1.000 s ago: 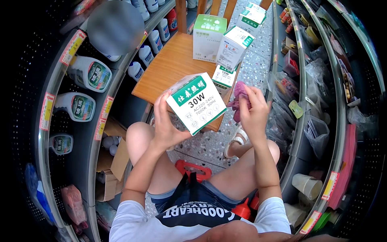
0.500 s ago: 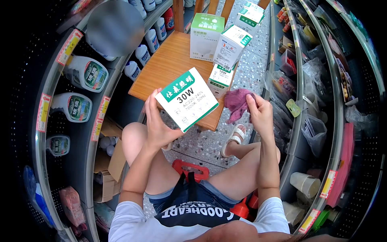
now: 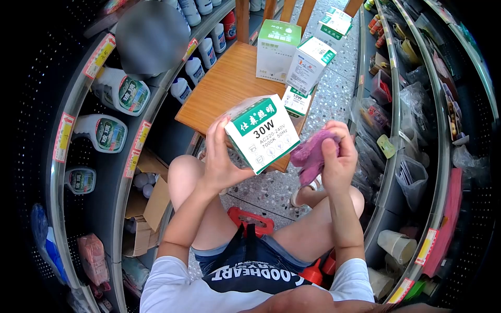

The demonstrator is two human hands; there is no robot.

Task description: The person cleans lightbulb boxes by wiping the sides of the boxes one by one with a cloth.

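Observation:
My left hand (image 3: 220, 159) grips a white and green light bulb box (image 3: 266, 133) marked 30W, its fingers along the left side and its thumb beneath. The box is tilted, its printed face turned up to me. Close to its right edge, my right hand (image 3: 340, 156) pinches a crumpled purple cloth (image 3: 314, 154). The cloth hangs at the box's lower right corner; whether they touch I cannot tell. Beyond the held box, a wooden chair (image 3: 222, 78) bears a taller green-topped bulb box (image 3: 278, 52), a white bulb box (image 3: 310, 62) and a smaller 10W box (image 3: 296, 100).
Shelves line both sides. Spray bottles (image 3: 125, 93) stand on the left shelf, and an opened cardboard box (image 3: 148, 208) holds round white items below. Bagged goods (image 3: 412, 107) fill the right shelf. Another bulb box (image 3: 335, 22) lies at the back. Something red (image 3: 250, 219) lies between my knees.
The purple cloth and my right hand have come closer to the box, the cloth bunched up more. The box has turned slightly, showing more of its left side. The view has shifted a little.

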